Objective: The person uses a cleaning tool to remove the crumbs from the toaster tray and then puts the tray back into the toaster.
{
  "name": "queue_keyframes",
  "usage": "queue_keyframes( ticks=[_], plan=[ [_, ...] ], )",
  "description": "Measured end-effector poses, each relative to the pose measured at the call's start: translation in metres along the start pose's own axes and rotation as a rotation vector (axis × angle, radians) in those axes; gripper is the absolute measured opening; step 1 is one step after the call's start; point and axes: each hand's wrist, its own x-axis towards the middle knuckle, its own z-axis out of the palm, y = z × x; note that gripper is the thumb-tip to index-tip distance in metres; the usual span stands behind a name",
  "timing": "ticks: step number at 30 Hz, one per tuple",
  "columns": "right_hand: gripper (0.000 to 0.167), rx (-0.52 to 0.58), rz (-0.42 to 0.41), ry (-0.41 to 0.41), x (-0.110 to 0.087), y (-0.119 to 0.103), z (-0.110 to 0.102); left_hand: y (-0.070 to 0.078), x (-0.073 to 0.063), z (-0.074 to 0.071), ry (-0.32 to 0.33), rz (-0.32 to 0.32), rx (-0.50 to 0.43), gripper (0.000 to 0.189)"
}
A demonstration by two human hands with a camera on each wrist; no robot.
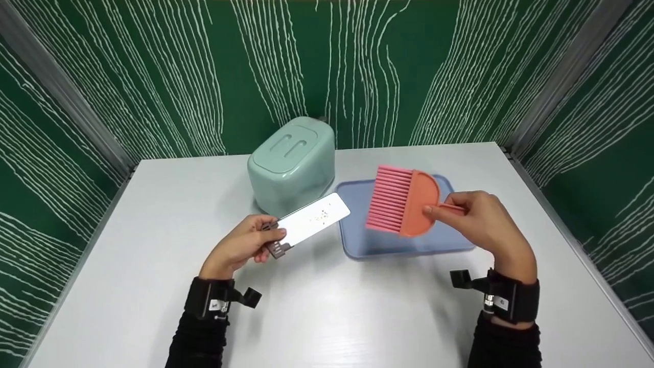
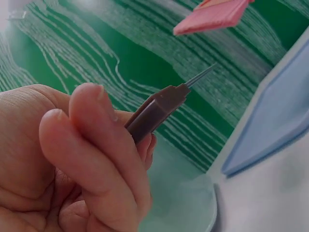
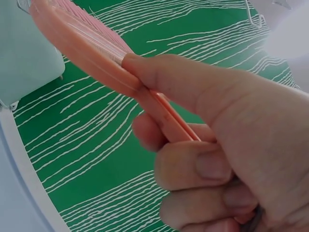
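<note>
In the head view my left hand [image 1: 242, 244] pinches the slotted brown end of a flat, shiny rectangular plate [image 1: 311, 219], thumb on top. Small dark specks show on its bright face. From the left wrist, the plate is edge-on: a thin blade rises from the brown grip [image 2: 157, 112]. An orange brush [image 1: 421, 204] with pink bristles [image 1: 389, 199] is in my right hand [image 1: 483, 222], which grips its handle with the thumb against the orange head. The brush, bristles facing left, hangs over the blue tray [image 1: 357, 249], to the right of the plate.
A mint-green rounded box [image 1: 291, 163] with two grooves on top stands at the back of the white table [image 1: 327, 317], just beyond the left hand. Green walls with white lines [image 1: 347, 66] enclose the back and sides.
</note>
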Motion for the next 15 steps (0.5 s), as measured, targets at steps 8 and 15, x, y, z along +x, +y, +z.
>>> queue_keyframes(
  ticks=[8, 15],
  plan=[
    [0.052, 0.027, 0.004, 0.071, -0.003, 0.004, -0.005, 0.013, 0.021, 0.022, 0.000, 0.008, -0.007, 0.010],
    [0.051, 0.054, 0.015, 0.126, -0.004, 0.008, -0.009, 0.023, 0.042, 0.041, 0.011, 0.030, -0.003, 0.006]
  ],
)
